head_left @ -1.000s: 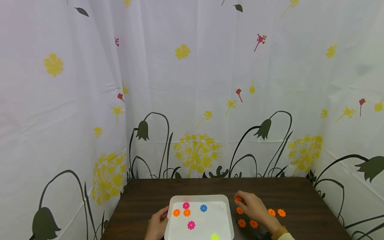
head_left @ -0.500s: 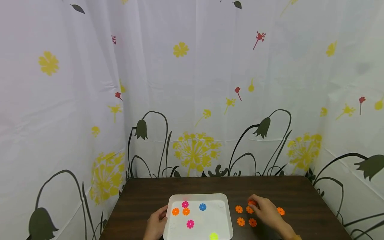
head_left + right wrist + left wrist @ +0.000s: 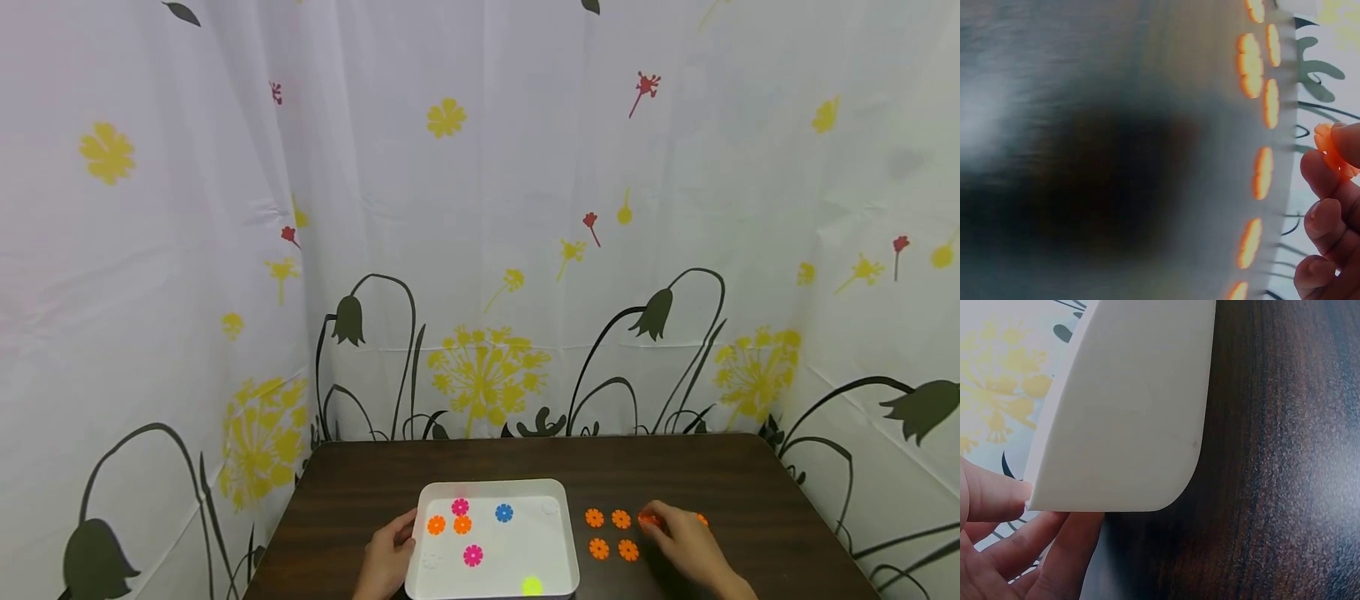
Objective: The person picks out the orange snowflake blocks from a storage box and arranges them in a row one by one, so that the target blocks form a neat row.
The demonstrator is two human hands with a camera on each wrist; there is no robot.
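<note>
On the dark table stands a white tray [image 3: 517, 542], and my left hand [image 3: 386, 557] grips its left side. In the left wrist view the thumb [image 3: 997, 499] presses the rim with fingers underneath the corner. My right hand [image 3: 686, 542] pinches an orange flower-shaped disc [image 3: 1327, 140] between thumb and index finger, held above the table. Several like orange discs [image 3: 598, 548] lie in two rows right of the tray; one more disc [image 3: 702, 518] shows partly behind the right hand.
Inside the tray lie two pink discs [image 3: 472, 556], two orange discs [image 3: 462, 525], a blue disc [image 3: 504, 512] and a yellow-green disc [image 3: 532, 586]. Faint clear ones [image 3: 550, 507] also show. Behind the wooden table [image 3: 360, 475] hangs a flowered curtain [image 3: 480, 208].
My right hand has moved to the right from beside the tray, over the rows of discs, with the orange disc in its fingers. The left hand stays on the tray.
</note>
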